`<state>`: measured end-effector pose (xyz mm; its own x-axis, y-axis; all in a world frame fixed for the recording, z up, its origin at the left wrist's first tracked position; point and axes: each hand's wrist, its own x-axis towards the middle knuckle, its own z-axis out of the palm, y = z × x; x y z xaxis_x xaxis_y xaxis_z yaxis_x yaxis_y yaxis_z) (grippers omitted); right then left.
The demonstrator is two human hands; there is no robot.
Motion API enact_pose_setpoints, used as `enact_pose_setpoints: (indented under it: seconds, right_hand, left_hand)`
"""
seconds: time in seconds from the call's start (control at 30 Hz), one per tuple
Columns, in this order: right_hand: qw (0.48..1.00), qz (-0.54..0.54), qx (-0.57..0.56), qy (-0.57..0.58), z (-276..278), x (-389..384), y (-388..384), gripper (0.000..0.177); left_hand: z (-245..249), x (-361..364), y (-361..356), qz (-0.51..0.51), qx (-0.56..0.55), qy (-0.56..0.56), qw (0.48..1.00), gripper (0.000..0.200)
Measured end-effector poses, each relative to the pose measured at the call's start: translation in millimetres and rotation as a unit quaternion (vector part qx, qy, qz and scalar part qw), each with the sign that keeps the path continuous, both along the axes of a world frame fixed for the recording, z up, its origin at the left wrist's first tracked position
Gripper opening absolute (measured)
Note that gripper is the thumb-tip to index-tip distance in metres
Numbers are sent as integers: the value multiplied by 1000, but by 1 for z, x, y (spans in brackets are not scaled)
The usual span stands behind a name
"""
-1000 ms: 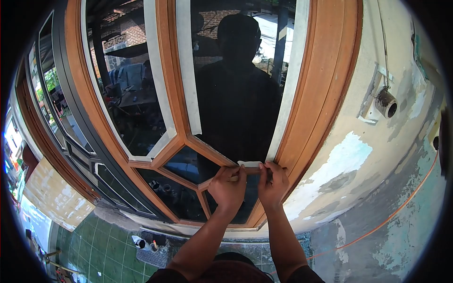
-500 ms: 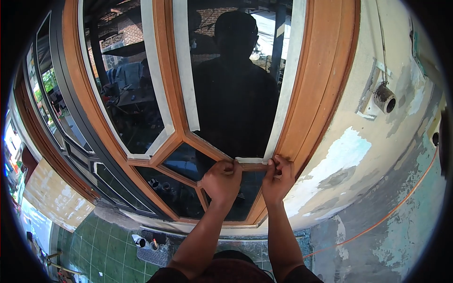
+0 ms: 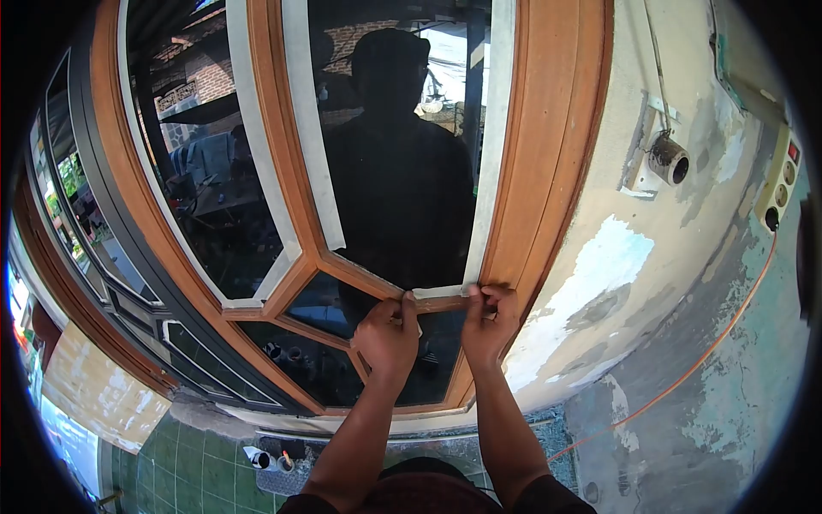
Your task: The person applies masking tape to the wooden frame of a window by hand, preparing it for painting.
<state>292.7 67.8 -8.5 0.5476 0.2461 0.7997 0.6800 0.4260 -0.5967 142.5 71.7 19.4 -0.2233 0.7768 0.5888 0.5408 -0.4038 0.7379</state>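
A short strip of pale masking tape (image 3: 439,292) lies along the bottom edge of the dark glass pane (image 3: 402,206), on the brown wooden window frame (image 3: 368,278). My left hand (image 3: 385,339) is closed at the strip's left end, thumb up against it. At the right corner, my right hand (image 3: 490,325) has its thumb on the strip's other end, with the fingers curled in. There the strip meets a long vertical tape strip (image 3: 490,171). Another vertical strip (image 3: 312,163) runs down the pane's left side.
A neighbouring pane (image 3: 210,163) is edged with tape too. On the right wall are a pipe stub (image 3: 669,161), a power strip (image 3: 779,180) and an orange cord (image 3: 685,375). Cups (image 3: 261,460) stand low by the green tiled floor (image 3: 193,458).
The view has shifted to the right, bringing the power strip into sight. My left thumb now stands straighter at the tape's left end; both hands stay at the pane's bottom edge.
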Motion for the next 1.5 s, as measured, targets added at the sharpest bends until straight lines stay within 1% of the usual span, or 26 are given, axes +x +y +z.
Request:
enact_pose_setpoints:
  seconds: [0.07,0.13,0.27,0.33,0.37,0.4,0.5,0.53,0.63,0.73,0.83,0.93,1.03,1.13,1.17,1.2,1.23,1.3,1.4,1.5]
  right_hand:
    - [1000,22,-3,-15,8,-3,-6,17]
    - [1000,-1,-22,-15,4,0,-5,17]
    - [1000,-8,-27,10,0,-6,-5,17]
    - [994,-24,-6,-110,2,-17,-5,17]
    - [985,-33,5,-169,4,-24,-7,17]
    - [979,-26,-20,-202,6,-34,-9,15]
    - [968,-30,-83,-233,3,-61,-5,19]
    - [972,-8,-91,-218,-3,-70,-1,24]
    - [966,-7,-106,-234,-1,-72,-1,27]
    - [943,-88,-116,-299,2,-54,-16,30]
    - [942,-138,-144,-271,0,-61,-19,29]
    - [957,-70,-164,-227,0,-80,-12,25]
    - [964,-16,-151,-220,13,-69,-22,26]
    - [971,123,-146,-142,6,-65,-57,24]
    - [969,169,-141,-114,0,-64,-70,23]
    - [949,243,-177,-94,-8,-62,-82,26]
    - [933,289,-207,-53,-13,-64,-94,27]
    - [890,373,-260,29,-17,-67,-113,28]
    - [858,423,-280,82,-16,-72,-127,35]
    - [867,419,-266,38,-17,-76,-133,46]
  left_hand:
    - [-4,-3,-5,-33,9,-14,999,33]
    - [-19,-12,-18,-77,14,-38,996,33]
    - [-38,-35,-45,-154,8,-18,988,32]
    - [-51,-52,-55,-193,-10,-20,981,31]
    - [-57,-61,-61,-196,-39,-12,980,32]
    - [-62,-71,-65,-199,-68,-5,978,32]
    - [-81,-97,-73,-222,-139,10,965,32]
    - [-89,-104,-75,-232,-161,13,959,32]
    - [-112,-122,-82,-232,-166,-4,958,31]
    - [-113,-138,-94,-227,-245,-39,942,29]
    - [-126,-153,-97,-235,-323,-99,911,25]
    - [-127,-154,-98,-278,-325,-192,883,23]
    - [-121,-150,-95,-331,-288,-272,856,30]
    - [-95,-143,-96,-387,-202,-313,843,38]
    - [-91,-140,-96,-391,-153,-294,859,39]
    - [-87,-137,-95,-396,-101,-273,871,39]
    - [-86,-134,-95,-400,-51,-252,880,40]
    - [-86,-130,-95,-402,-8,-232,886,39]
    - [-93,-124,-96,-409,29,-206,888,41]
    - [-96,-119,-97,-415,34,-198,887,44]
